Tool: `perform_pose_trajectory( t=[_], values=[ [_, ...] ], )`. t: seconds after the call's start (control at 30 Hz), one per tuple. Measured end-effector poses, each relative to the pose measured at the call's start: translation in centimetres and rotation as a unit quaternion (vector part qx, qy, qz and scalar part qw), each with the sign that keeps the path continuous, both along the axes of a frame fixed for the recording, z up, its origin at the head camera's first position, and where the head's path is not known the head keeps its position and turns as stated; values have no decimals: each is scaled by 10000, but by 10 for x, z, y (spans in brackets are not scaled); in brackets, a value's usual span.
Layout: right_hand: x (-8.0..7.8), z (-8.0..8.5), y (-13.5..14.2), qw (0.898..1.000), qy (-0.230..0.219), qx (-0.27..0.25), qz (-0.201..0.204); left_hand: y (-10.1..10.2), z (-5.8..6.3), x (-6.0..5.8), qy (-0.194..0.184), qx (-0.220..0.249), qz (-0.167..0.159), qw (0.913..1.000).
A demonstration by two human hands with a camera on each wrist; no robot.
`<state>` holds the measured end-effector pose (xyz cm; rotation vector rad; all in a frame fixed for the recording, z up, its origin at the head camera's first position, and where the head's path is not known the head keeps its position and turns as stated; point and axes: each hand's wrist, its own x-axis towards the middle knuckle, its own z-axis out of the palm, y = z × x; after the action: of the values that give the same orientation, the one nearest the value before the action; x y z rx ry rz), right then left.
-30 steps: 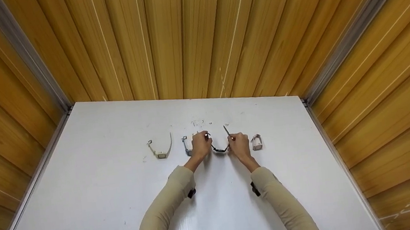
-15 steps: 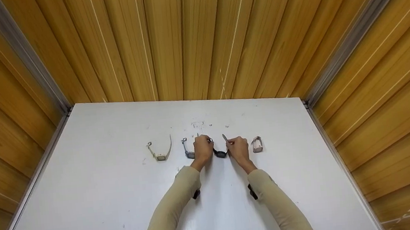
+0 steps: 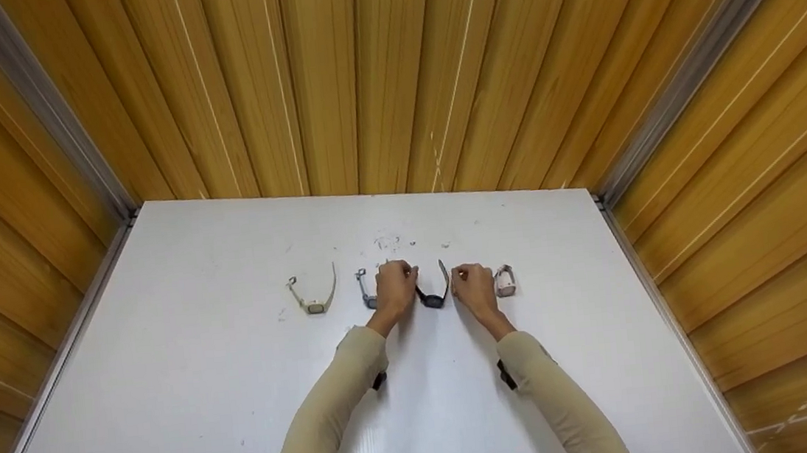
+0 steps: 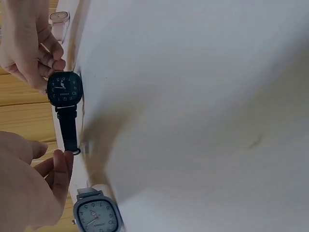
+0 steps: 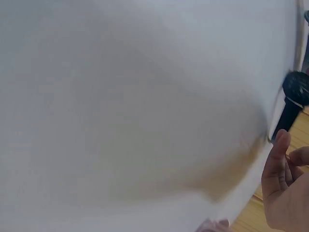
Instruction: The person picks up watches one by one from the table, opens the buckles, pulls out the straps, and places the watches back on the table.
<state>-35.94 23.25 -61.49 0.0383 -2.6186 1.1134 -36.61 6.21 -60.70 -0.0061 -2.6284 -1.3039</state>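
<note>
A black watch (image 3: 433, 300) rests on the white table with its strap spread, its dial also visible in the left wrist view. My left hand (image 3: 396, 286) is at the watch's buckle end; in the left wrist view its fingertips touch or nearly touch the buckle (image 4: 75, 152), with the thumb apart from the fingers. The right hand (image 3: 475, 290) is just beside the strap's free end (image 3: 443, 271), fingers loosely bent, with a narrow gap from the strap. A blue watch (image 4: 98, 212) lies beside the left hand, partly hidden by it in the head view.
A pale green watch (image 3: 316, 307) lies at the left of the row, strap spread. Right of the right hand stands a pale pink watch (image 3: 505, 281) with its strap looped. The white table (image 3: 241, 390) meets wood-patterned walls (image 3: 389, 80) at the back and sides.
My right hand has let go of the black watch's strap and moved slightly right. The watch has turned its dial upward and settled on the table. The left hand stays at the buckle end.
</note>
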Motion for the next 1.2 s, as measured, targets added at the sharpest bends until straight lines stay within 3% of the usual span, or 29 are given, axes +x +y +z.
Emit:
perform_pose_trajectory(
  t=[0.13, 0.23, 0.37, 0.5, 0.67, 0.8, 0.9, 1.03, 1.2],
  values=[
    [8, 14, 25, 9998, 76, -141, -120, 6, 16, 0, 450, 7, -349, 9984],
    [10, 20, 45, 9988, 225, -193, -402, 16, 27, 0, 549, 217, -694, 9958],
    [8, 22, 68, 9951, 403, -350, -828, 35, 36, 2, 320, 465, -1163, 9916],
    [3, 15, 80, 9910, 39, -623, -1182, 54, 34, 6, 16, 646, -1519, 9863],
    [4, 7, 81, 9832, -854, -1026, -1242, 73, 24, 8, -821, 1264, -1539, 9765],
    [8, 6, 79, 9846, -1081, -895, -1044, 80, 15, 11, -1671, 1752, -1429, 9597],
    [12, 9, 79, 9848, -1272, -802, -865, 80, 9, 14, -1920, 1870, -1488, 9519],
    [15, 14, 75, 9801, -1663, -895, -616, 78, 6, 19, -1910, 1711, -1549, 9541],
    [18, 15, 67, 9753, -1852, -1086, -518, 75, 8, 25, -1669, 1305, -1320, 9683]
  ],
)
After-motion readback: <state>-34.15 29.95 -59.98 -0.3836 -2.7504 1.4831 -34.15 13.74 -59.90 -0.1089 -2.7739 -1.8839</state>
